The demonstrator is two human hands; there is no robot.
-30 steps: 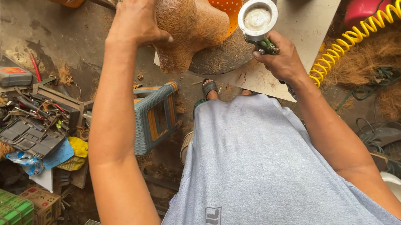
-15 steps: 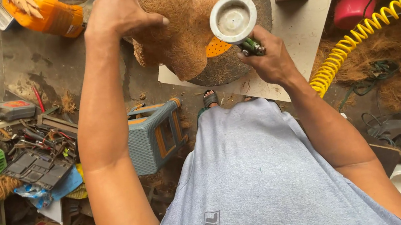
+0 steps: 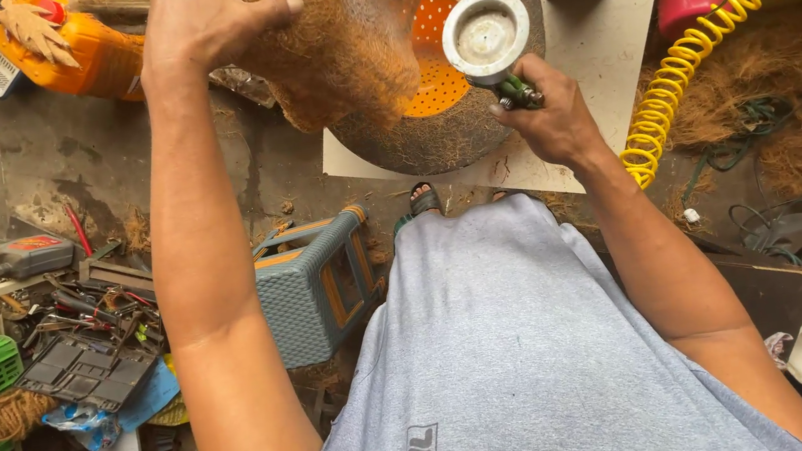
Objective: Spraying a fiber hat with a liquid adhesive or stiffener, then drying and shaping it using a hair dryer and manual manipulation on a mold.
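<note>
Left grip (image 3: 202,21) clutches a coir fibre mat (image 3: 344,35) lifted above the orange perforated bowl (image 3: 432,56) on a round fibre disc (image 3: 490,125); right grip (image 3: 555,117) is wrapped around a spray gun (image 3: 489,39), beside a yellow coiled hose (image 3: 694,61).

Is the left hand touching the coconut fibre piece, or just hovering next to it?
Touching. The head view shows the left hand gripping the coconut fibre piece, thumb pressed against its fibres with no gap.

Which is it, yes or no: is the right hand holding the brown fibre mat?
No: the right hand grips a spray gun with a round metal cup, while the left hand holds the brown fibre mat.
</note>
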